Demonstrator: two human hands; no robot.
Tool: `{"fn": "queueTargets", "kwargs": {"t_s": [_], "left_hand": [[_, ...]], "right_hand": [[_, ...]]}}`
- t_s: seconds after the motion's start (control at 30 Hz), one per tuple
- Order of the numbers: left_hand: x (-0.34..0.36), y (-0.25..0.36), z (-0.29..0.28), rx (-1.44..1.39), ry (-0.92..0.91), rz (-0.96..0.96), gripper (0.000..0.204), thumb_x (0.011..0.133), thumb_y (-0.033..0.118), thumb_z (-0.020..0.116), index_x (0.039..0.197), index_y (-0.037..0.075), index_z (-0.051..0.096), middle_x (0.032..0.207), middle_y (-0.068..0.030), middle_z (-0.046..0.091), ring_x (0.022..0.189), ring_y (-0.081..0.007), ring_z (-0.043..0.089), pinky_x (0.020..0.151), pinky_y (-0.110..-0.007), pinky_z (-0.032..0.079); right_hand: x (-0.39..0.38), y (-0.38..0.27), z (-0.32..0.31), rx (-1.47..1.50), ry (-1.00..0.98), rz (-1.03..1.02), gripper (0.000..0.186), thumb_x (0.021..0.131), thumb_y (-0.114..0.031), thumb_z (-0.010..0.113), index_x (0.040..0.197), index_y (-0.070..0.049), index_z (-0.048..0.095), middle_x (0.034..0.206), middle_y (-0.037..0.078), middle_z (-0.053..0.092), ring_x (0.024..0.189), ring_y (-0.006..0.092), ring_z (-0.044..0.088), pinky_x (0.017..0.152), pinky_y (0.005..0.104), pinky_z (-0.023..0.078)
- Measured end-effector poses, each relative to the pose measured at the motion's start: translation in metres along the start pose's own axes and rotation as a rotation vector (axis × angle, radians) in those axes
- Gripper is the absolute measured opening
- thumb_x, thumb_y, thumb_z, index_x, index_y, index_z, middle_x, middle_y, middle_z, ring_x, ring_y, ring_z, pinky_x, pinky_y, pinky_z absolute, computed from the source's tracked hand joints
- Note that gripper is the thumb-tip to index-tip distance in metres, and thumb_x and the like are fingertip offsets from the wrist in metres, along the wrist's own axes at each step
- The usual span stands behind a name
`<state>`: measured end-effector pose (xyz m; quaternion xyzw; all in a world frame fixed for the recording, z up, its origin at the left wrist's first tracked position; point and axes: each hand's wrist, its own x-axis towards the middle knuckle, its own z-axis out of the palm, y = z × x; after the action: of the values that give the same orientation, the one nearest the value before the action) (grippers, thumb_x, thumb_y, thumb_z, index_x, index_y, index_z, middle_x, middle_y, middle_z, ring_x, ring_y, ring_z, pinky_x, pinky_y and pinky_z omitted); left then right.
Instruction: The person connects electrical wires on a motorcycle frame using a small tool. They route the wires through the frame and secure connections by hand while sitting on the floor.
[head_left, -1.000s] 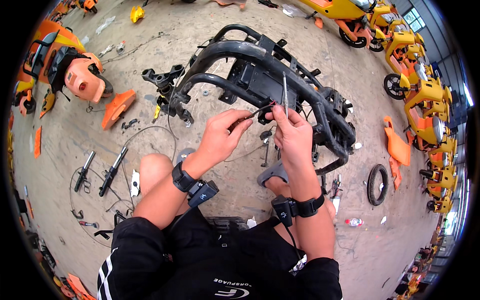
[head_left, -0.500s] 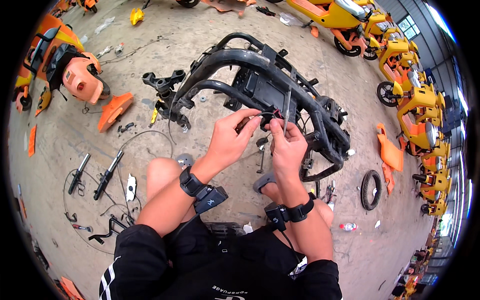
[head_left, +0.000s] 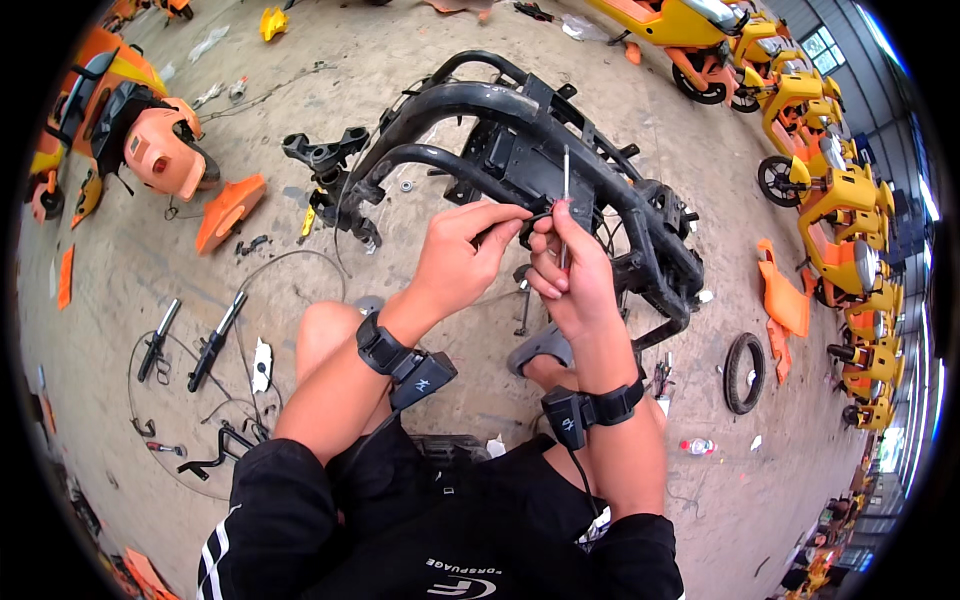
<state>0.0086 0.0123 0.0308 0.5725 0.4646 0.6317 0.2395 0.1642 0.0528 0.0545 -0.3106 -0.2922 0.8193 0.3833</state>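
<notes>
My left hand (head_left: 468, 250) is closed in a pinch on the end of a thin black cable (head_left: 538, 215). Just to its right, my right hand (head_left: 575, 280) grips a slim screwdriver (head_left: 566, 180), its metal shaft pointing up and away from me. The fingertips of both hands nearly meet at the cable, and part of it is hidden by them. Right behind the hands lies a bare black scooter frame (head_left: 500, 105) of thick bent tubes, with a dark box-like tray (head_left: 535, 175) between them. More wires hang inside the frame beside my right hand.
A black fork clamp (head_left: 325, 160) is at the frame's left end. Two shock absorbers (head_left: 215, 345), cables and a bracket (head_left: 220, 455) lie on the floor at left. To the right are a tyre (head_left: 743, 373), an orange panel (head_left: 783, 290), a bottle (head_left: 698, 446) and rows of yellow scooters (head_left: 845, 220).
My right hand has turned and curled its fingers further around the screwdriver, which now stands straighter in the view. The left hand keeps its pinch and has shifted slightly.
</notes>
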Motion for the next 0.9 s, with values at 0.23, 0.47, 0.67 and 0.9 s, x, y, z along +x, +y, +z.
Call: {"fn": "queueTargets", "kwargs": {"t_s": [0.23,0.47,0.67,0.9], "left_hand": [[0.001,-0.003,0.006,-0.041,-0.036,-0.137,0.016,0.092,0.006,0.064,0.103,-0.004,0.07,0.085,-0.0086,0.071,0.074,-0.0089,0.064,0.064,-0.023,0.051],[0.004,-0.001,0.006,-0.017,-0.028,-0.125,0.015,0.091,0.006,0.065,0.101,-0.003,0.071,0.085,-0.0082,0.072,0.074,-0.0101,0.065,0.065,-0.024,0.051],[0.004,-0.004,0.006,0.028,-0.021,-0.075,0.014,0.09,0.005,0.066,0.101,-0.002,0.072,0.084,-0.0072,0.072,0.069,-0.01,0.063,0.061,-0.024,0.05],[0.006,0.002,0.004,0.098,-0.024,-0.025,0.014,0.087,-0.001,0.065,0.099,-0.004,0.071,0.086,-0.0105,0.072,0.07,-0.0144,0.065,0.063,-0.026,0.05]], "right_hand": [[-0.002,0.024,0.01,0.01,0.095,-0.203,0.029,0.103,-0.029,0.051,0.092,-0.003,0.059,0.073,0.003,0.057,0.042,0.0067,0.038,0.04,0.0224,0.03],[-0.005,0.032,0.022,0.052,0.188,-0.282,0.029,0.102,-0.026,0.052,0.086,-0.003,0.058,0.066,0.001,0.052,0.042,0.0066,0.037,0.04,0.0231,0.028],[-0.002,0.045,0.027,-0.192,0.359,-0.457,0.028,0.1,-0.023,0.057,0.08,-0.003,0.061,0.062,-0.003,0.049,0.047,0.0034,0.038,0.044,0.0201,0.028],[0.0,0.043,0.019,-0.154,0.241,-0.403,0.031,0.101,-0.026,0.054,0.082,-0.002,0.059,0.064,0.002,0.053,0.045,0.0055,0.038,0.042,0.0227,0.029]]}}
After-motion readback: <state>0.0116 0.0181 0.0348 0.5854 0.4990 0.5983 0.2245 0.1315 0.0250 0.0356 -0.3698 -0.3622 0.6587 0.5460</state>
